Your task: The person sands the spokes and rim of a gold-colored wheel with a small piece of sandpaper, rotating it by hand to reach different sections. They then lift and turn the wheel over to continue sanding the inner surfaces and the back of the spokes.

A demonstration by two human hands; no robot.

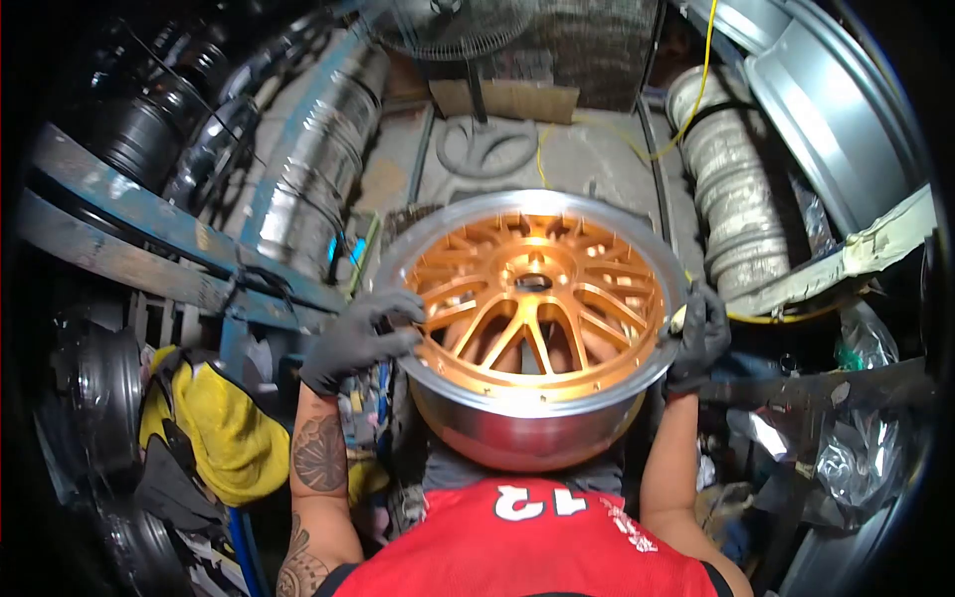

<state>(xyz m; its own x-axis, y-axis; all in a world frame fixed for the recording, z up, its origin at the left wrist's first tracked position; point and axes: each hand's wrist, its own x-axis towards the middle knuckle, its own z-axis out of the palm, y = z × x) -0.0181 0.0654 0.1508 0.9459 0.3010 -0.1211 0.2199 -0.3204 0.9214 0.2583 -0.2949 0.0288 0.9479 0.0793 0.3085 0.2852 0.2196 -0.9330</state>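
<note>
Where the wheel lies: the wheel (527,316) fills the middle of the frame, face up and tipped so that its outer barrel shows along the lower edge, just above the red jersey (527,547).
Wheel finish: gold spokes and centre, a silver lip all round, a dark round opening at the hub.
Left hand: the left hand (358,343), in a black glove, sits left of centre; its fingers are bent and parted, with a gap between two of them, and the tips touch the lip's left side.
Right hand: the right hand (699,338), also in a black glove, is right of centre at the lip's right edge; its fingers point up the frame, lightly curled.
Pale piece: a small pale piece (678,318) shows between the right hand and the lip; I cannot tell whether the fingers pinch it.
Upper frame: a fan (453,42) at the top, a yellow cable (700,85) hanging to its right.
Upper sides: silver cylinders (316,149) in a row at left, dusty pale cylinders (738,189) at right, a large silver rim (831,99) beyond them.
Lower left: a yellow cloth (224,428) hangs below a blue-painted frame (139,199).
</note>
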